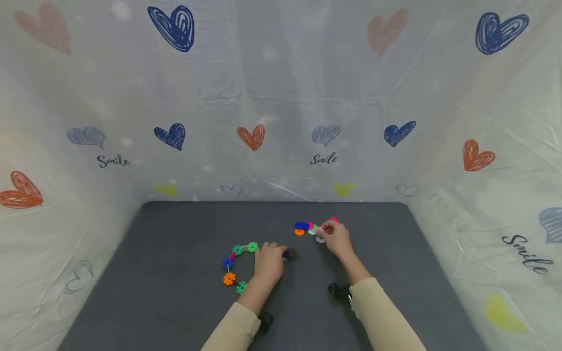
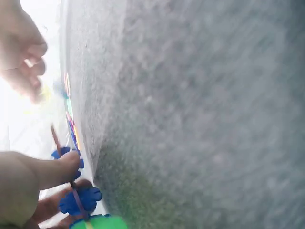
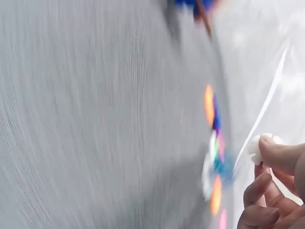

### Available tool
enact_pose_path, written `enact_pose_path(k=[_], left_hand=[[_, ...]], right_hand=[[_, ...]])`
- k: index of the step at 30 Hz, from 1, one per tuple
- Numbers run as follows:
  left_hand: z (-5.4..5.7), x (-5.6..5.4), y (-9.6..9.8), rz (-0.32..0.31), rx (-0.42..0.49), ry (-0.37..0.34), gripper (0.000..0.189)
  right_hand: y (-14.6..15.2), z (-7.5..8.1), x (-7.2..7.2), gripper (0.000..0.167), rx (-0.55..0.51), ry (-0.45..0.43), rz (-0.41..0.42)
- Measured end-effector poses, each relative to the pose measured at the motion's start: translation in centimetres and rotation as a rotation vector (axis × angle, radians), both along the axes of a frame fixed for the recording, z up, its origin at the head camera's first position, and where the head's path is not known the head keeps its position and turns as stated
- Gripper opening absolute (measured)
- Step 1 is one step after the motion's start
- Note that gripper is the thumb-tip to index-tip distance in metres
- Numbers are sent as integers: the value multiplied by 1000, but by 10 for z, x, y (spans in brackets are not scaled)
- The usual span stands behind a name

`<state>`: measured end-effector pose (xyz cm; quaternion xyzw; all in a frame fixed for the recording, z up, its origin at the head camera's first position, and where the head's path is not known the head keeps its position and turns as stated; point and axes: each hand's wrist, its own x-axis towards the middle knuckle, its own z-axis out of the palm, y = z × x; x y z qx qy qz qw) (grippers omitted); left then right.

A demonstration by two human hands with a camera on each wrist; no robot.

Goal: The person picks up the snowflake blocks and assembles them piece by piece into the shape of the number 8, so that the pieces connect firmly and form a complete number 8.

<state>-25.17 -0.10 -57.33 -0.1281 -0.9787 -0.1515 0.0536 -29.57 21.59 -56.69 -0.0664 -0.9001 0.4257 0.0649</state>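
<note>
A curved chain of flower-shaped interlocking discs, with orange and green discs among them, lies on the dark table. My left hand grips the chain's right end. In the left wrist view, the thumb presses a blue disc with a brown disc slotted edge-on beyond it. Farther right, my right hand is above a group of loose discs. Between thumb and finger it pinches a white disc, held clear of the table. My left forearm hides part of the chain.
Loose discs lie at the back: blue ones, an orange one, a white one and a pink one. The grey table ends at a hanging sheet printed with hearts.
</note>
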Motion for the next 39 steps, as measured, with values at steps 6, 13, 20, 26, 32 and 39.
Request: enact_pose_path(k=[6, 13, 20, 26, 32, 39], left_hand=[[3, -4, -1, 140, 80, 34, 26], [-2, -3, -8, 143, 104, 141, 15], [-2, 2, -13, 111, 127, 220, 11], [0, 5, -13, 95, 124, 216, 11], [-2, 7, -15, 55, 119, 211, 8], [-5, 8, -15, -6, 70, 267, 6]], right_hand=[[-38, 5, 30, 15, 1, 87, 67], [-56, -5, 52, 12, 92, 153, 70], [-60, -7, 62, 12, 101, 145, 33], [-64, -10, 66, 10, 48, 182, 25], [-66, -16, 71, 8, 42, 236, 61], [-66, -14, 71, 9, 218, 293, 86]])
